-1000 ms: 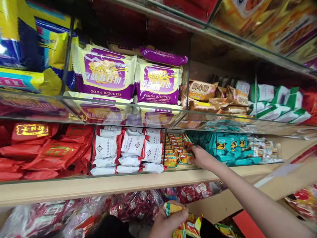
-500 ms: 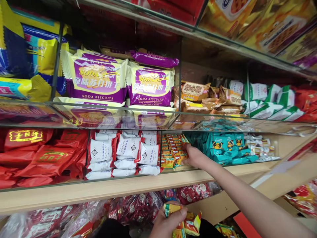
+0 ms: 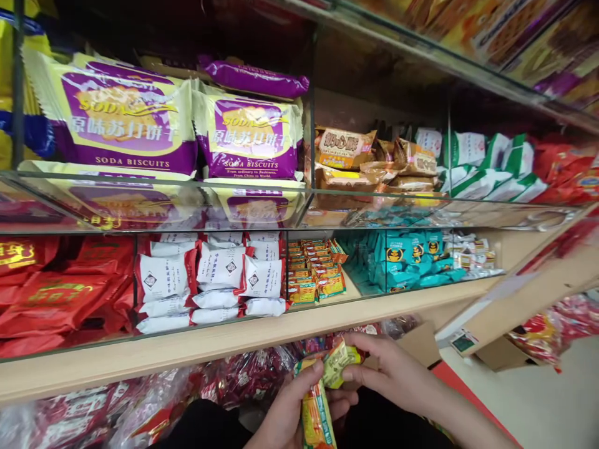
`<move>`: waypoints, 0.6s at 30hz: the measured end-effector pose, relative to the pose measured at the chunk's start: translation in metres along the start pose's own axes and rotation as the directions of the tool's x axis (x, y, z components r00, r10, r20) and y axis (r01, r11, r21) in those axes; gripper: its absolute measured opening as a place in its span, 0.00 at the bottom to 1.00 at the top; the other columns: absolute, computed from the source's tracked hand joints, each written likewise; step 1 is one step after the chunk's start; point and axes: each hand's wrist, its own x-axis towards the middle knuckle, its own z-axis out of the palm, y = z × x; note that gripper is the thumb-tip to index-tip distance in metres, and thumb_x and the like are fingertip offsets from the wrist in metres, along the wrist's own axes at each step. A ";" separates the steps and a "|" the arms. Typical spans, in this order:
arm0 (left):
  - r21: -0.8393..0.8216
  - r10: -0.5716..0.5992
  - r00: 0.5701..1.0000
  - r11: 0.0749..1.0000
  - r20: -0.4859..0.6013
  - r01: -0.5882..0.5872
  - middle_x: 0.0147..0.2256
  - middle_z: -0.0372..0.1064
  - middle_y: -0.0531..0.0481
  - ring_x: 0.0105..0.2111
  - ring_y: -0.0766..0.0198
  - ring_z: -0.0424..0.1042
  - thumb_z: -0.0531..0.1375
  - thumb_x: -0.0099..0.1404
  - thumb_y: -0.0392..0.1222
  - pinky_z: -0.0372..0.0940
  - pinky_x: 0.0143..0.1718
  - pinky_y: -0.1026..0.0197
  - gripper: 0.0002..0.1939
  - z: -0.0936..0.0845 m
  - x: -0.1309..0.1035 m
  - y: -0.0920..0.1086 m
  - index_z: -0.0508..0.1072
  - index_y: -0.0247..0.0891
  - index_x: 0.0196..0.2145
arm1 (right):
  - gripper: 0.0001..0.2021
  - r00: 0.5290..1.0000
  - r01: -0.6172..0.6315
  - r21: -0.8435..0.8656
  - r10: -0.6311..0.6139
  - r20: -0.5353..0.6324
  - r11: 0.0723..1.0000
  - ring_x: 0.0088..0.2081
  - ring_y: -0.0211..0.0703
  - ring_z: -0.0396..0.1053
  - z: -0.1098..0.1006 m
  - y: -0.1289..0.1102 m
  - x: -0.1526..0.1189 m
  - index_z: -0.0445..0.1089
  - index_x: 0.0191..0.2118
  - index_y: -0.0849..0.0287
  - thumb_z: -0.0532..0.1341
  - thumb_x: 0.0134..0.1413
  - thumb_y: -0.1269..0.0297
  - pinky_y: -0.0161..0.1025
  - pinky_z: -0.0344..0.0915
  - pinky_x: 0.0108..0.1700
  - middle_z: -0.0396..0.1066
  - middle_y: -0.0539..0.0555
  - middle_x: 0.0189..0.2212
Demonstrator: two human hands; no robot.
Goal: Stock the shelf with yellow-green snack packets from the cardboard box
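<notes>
L hand [image 3: 287, 408]: fingers + thumb clamped round yel/orange pkt [image 3: 318, 415], its long side near upright; at least 1 pkt here, exact no. hidden by hand.
R hand [image 3: 393, 368]: thumb + fingers pinched tog. on 1 yel-green pkt [image 3: 339, 368], held at its R end; print too blurry to read.
Hands, qty: 2, side by side, in front of & below edge of lower shelf [image 3: 187, 350]; held pkts v. close, can't tell if touching.
Small orange pkts [image 3: 330, 284]: lower shelf, middle bay, 2 columns abreast; too many to count; bare strip to their R. Print illegible.
Soda pks [image 3: 128, 128]: upper row, 2 facing front, others flat beneath. Txt: "SODA", "原味苏打饼干", "SODA BISCUITS", "From China to World".
Purple pk [image 3: 255, 78]: 1, lying behind/above R-hand soda pk.
Brown pks [image 3: 344, 146]: several, R of soda; front one reads "奶心酥".
Green-wht pks [image 3: 496, 162]: several, R of brown; txt n/r.
White pkts [image 3: 262, 277]: lower shelf, 3 big faces up front, more under & behind; diamond logos, red ends, fine txt n/r.
Red pks [image 3: 60, 296]: far L, several, gold lettering, blurry.
Teal pkts [image 3: 407, 259]: R of small orange, many, black/gold badges.
</notes>
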 end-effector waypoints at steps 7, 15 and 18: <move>0.278 0.369 0.927 0.899 -0.062 -0.339 0.21 0.73 0.50 0.23 0.65 0.72 0.66 0.49 0.42 0.67 0.28 0.64 0.11 -0.005 0.006 0.001 0.72 0.34 0.29 | 0.16 0.906 0.134 0.507 0.102 -0.412 0.851 0.44 0.45 0.68 0.048 0.056 0.001 0.62 0.45 0.54 0.61 0.49 0.61 0.41 0.65 0.46 0.71 0.55 0.42; 0.459 0.578 0.813 0.742 -0.071 -0.488 0.23 0.73 0.52 0.24 0.66 0.69 0.69 0.44 0.38 0.65 0.28 0.66 0.11 -0.015 0.009 0.007 0.74 0.35 0.27 | 0.16 0.886 0.124 0.599 0.183 -0.425 0.792 0.40 0.45 0.70 0.072 0.057 0.002 0.63 0.42 0.55 0.64 0.46 0.60 0.40 0.67 0.43 0.72 0.55 0.37; 0.418 0.540 0.829 0.794 -0.149 -0.442 0.17 0.69 0.55 0.20 0.68 0.67 0.67 0.46 0.43 0.64 0.24 0.66 0.10 -0.016 0.011 0.009 0.71 0.36 0.23 | 0.18 0.926 0.093 0.687 0.191 -0.326 0.721 0.43 0.46 0.69 0.070 0.058 0.001 0.63 0.44 0.56 0.63 0.46 0.58 0.41 0.65 0.45 0.72 0.55 0.39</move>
